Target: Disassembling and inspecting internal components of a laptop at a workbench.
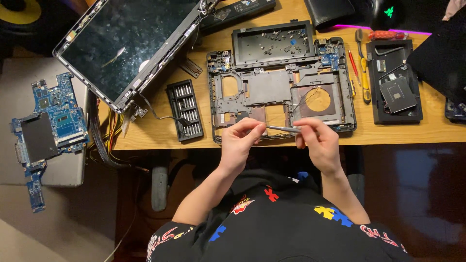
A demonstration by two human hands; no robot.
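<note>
Holding a slim metal tool [284, 129] between both hands, level, just over the front edge of the desk [437, 131]. Left hand [241, 143] pinching the tool's tip end, fingers curled shut around it. Right hand [318, 145] gripping the handle end, fingers closed on it too. Both hands close together, joined only by the tool, hovering over the near rim of the stripped laptop base [281, 87].

Sitting at twelve o'clock from the hands, that laptop base, bare grey frame with a round copper-edged hole toward its right side and small blue boards in its far corners. Resting across its far edge, a shallow black tray [273, 43] dotted with loose screws. At ten o'clock, a black bit case [185, 110] with rows of silver bits, lying open on the desk. Farther out at eleven o'clock, a detached screen panel [126, 43], tilted, dusty, hanging partly off the desk. At nine o'clock, well apart, a blue circuit board [51, 121] lying on a grey surface beside the desk. At two o'clock, a few screwdrivers [361, 68] with red and yellow handles, just beside a black cover piece [394, 82] carrying a flat square drive. At six o'clock, a black shirt with coloured puzzle shapes.
</note>
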